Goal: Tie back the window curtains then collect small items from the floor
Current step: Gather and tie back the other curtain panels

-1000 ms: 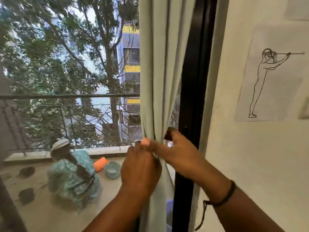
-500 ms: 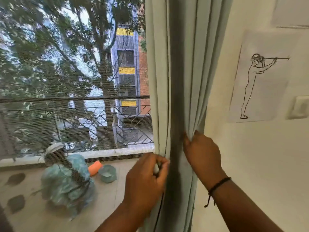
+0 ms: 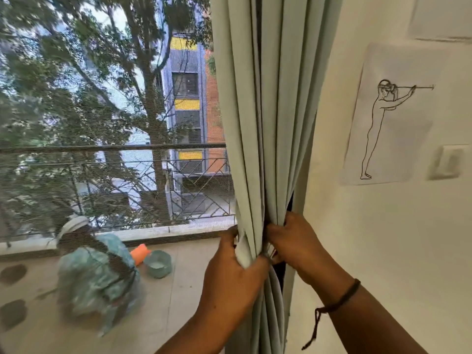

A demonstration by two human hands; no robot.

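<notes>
Head view. Pale green curtain (image 3: 265,118) hangs gathered in vertical folds at the right edge of the window, against the white wall (image 3: 383,251). Both hands hold it at the same height, low in the frame, bunching the folds into a narrow neck.

Left hand (image 3: 235,272): fingers curled round the left side of the bunch, a fold of cloth pressed under the thumb. Firm grip on the fabric.

Right hand (image 3: 293,241): fingers wrapped round the right side of the bunch from the wall side, knuckles toward the camera; it grips the curtain too. The two hands almost touch across the folds. A dark cord bracelet (image 3: 342,297) sits on the right wrist, its loose end dangling.

Whether a tie-back is in either hand: cannot tell.

Beyond the window mesh, on the balcony floor (image 3: 178,302): a teal cloth bundle (image 3: 97,277), a small teal bowl (image 3: 157,263) just beside it, an orange object (image 3: 139,252) touching or nearly touching the bowl. Railing (image 3: 102,149), trees and a building behind.

On the wall: a paper sheet with a line drawing of a standing figure (image 3: 390,118), a light switch (image 3: 449,162) to its right.
</notes>
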